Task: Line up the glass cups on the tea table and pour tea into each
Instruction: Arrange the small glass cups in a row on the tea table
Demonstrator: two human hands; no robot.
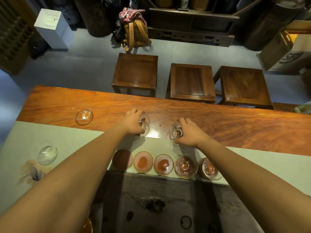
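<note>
A person reaches across a long wooden tea table (pixel 218 121), each hand curled round a clear glass cup: the left hand (pixel 133 122) grips one cup (pixel 144 123) on the wood, and the right hand (pixel 190 132) holds another (pixel 176 132) just beside the table's pale grey inner strip (pixel 67 140). Whether either cup contains liquid cannot be told. Along the near edge of that strip lies a row of five round coasters (pixel 143 161); the two at the right end each carry a glass cup (pixel 186 165), (pixel 209 168), both showing no clear liquid, while the other three are bare. A further glass cup (pixel 84 114) stands apart at the left on the wood, and another (pixel 47 155) tilts on the grey strip at far left. Three wooden stools (pixel 191 81) stand beyond the table.
</note>
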